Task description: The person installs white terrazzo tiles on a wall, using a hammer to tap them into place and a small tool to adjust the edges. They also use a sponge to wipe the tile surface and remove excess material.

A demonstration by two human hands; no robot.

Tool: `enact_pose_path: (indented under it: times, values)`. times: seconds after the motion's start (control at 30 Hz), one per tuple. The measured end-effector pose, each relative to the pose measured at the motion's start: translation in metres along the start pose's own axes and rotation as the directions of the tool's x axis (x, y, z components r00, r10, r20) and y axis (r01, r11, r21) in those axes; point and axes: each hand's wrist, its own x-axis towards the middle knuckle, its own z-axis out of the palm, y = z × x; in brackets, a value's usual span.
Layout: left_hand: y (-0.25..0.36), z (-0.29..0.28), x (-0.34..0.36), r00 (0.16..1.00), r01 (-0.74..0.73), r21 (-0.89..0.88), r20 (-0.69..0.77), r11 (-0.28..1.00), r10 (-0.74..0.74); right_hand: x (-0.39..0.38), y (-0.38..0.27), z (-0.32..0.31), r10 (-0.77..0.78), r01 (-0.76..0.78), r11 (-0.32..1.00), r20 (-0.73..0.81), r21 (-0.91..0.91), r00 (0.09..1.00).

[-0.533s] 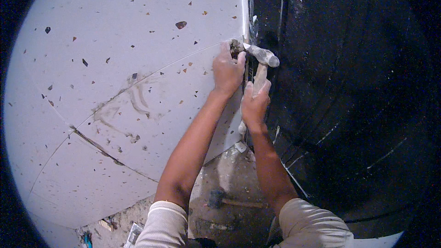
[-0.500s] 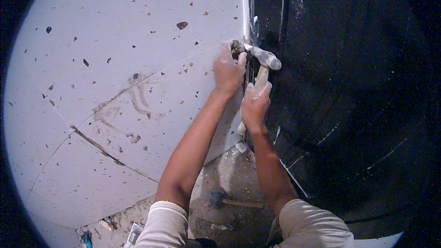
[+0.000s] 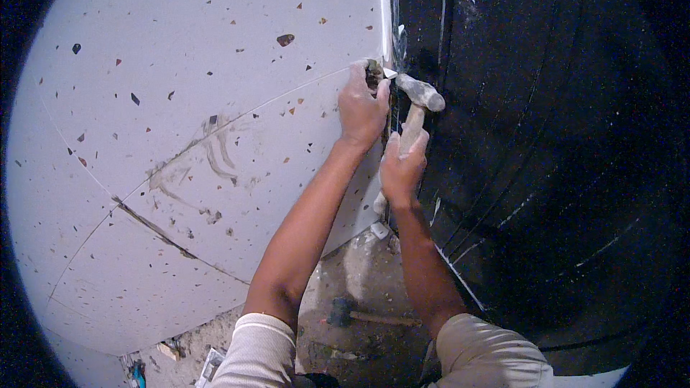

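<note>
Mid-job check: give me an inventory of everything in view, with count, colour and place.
Hammer: one, pale grey, in the right hand
Wedge-shaped piece: one, white, between the left hand and the hammer's head
Crumbly patch: one, grey-brown, between left thumb and fingers
Speckled surface: one, white, seamed, left side
Strip: one, white, top centre
Dark surface: one, black, right side
Mallet: one, dark head, brown handle, on floor
Floor: one, grey-brown, lower centre
Unclear item: one, teal, lower left
Hands: two, dusty fingers, centre
Sleeves: two, off-white, lower edge
</note>
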Motion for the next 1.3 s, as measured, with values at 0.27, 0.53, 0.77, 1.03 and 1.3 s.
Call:
enact_pose_path:
  times: [0.27,0.53,0.77,1.03,1.3]
  values:
    - [0.0,0.003,0.0,0.977,-0.184,0.13,0.131,0.974,0.167,-0.012,0.002,-0.022,-0.003,0.003,1.0,-0.04,0.019,0.999]
    - [0.002,0.005,0.008,0.971,-0.225,0.206,0.132,0.952,0.201,-0.014,0.013,-0.03,-0.067,0.069,0.994,-0.029,0.081,0.997]
    - [-0.003,-0.002,0.029,0.947,-0.285,0.135,0.191,0.949,0.257,-0.009,0.01,-0.032,-0.039,0.036,0.994,0.026,0.106,0.999]
    - [-0.005,-0.005,0.029,0.925,-0.324,0.109,0.246,0.94,0.29,-0.001,-0.009,-0.031,-0.004,-0.003,0.996,0.072,0.088,0.997]
    - [0.004,-0.005,0.024,0.914,-0.365,0.121,0.237,0.923,0.33,-0.011,0.008,-0.036,0.021,-0.029,0.995,0.086,0.097,0.996]
